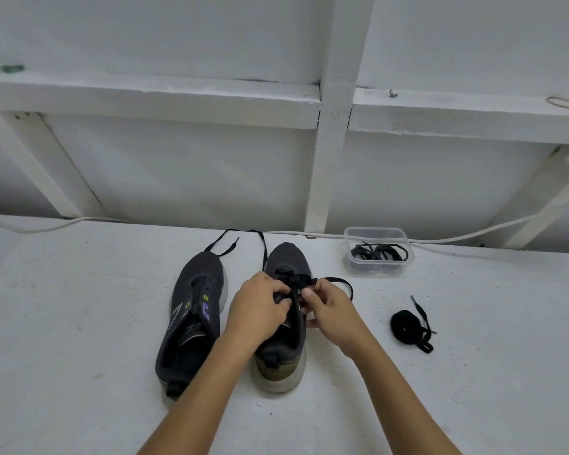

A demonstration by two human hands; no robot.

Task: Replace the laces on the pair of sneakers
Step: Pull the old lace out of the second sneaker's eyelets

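Two dark grey sneakers stand side by side on the white surface, toes pointing away from me. The left sneaker (191, 310) has bare eyelets and no lace. Over the right sneaker (284, 323), my left hand (258, 310) and my right hand (329, 310) both pinch a black lace (296, 284) at the eyelets. One end of this lace runs up past the toe and loops toward the left sneaker's toe; the other end loops out to the right. A coiled black lace (408, 326) lies to the right.
A clear plastic container (378, 249) holding black laces stands at the back right. A white cable (79, 221) runs along the wall's base. White framed wall panels rise behind the surface. A rubber band (564, 102) lies on the ledge at the upper right.
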